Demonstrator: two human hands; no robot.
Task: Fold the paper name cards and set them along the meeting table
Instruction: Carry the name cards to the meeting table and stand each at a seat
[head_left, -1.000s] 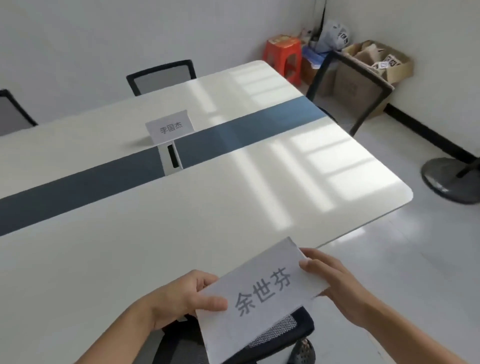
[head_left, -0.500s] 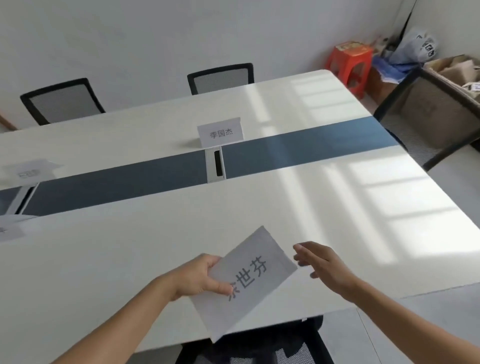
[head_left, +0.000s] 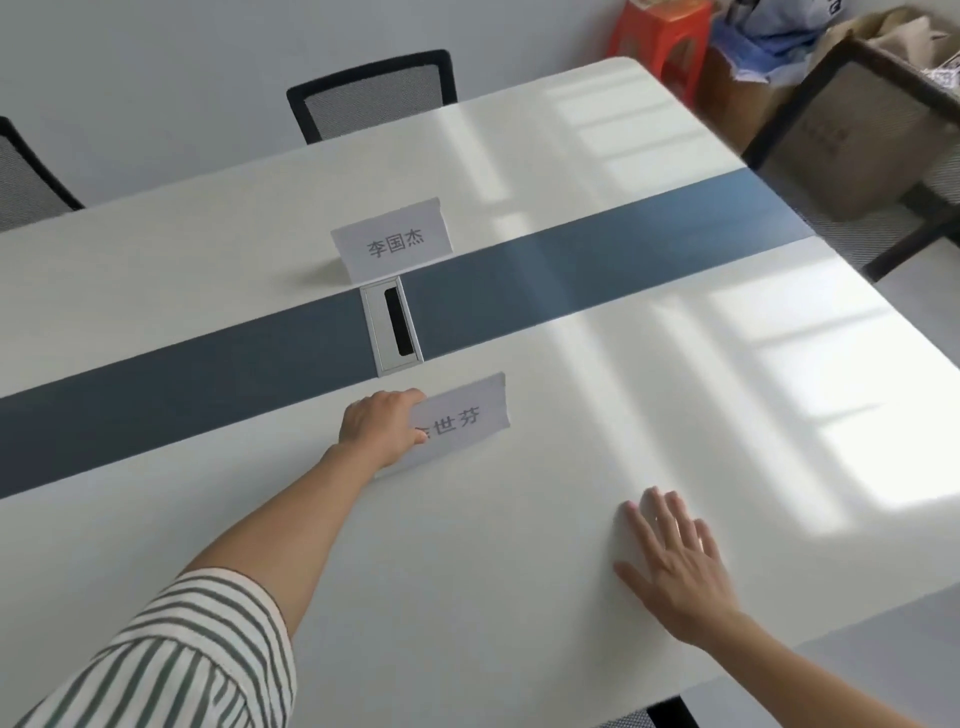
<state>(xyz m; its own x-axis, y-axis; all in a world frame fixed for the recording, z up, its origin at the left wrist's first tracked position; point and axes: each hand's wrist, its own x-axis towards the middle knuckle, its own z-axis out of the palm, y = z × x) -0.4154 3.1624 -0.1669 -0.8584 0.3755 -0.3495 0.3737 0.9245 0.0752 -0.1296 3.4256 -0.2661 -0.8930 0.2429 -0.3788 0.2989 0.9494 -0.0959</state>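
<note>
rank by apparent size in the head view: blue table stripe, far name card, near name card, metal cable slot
1. blue table stripe
2. far name card, near name card: alike, not ranked
3. metal cable slot

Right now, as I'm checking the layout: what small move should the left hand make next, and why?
Probably let go and draw back. The left hand grips the left end of the folded white paper name card, which appears to stand on the white meeting table near the silver cable slot, opposite the far white name card. The right hand rests flat on the table, apart.
</note>
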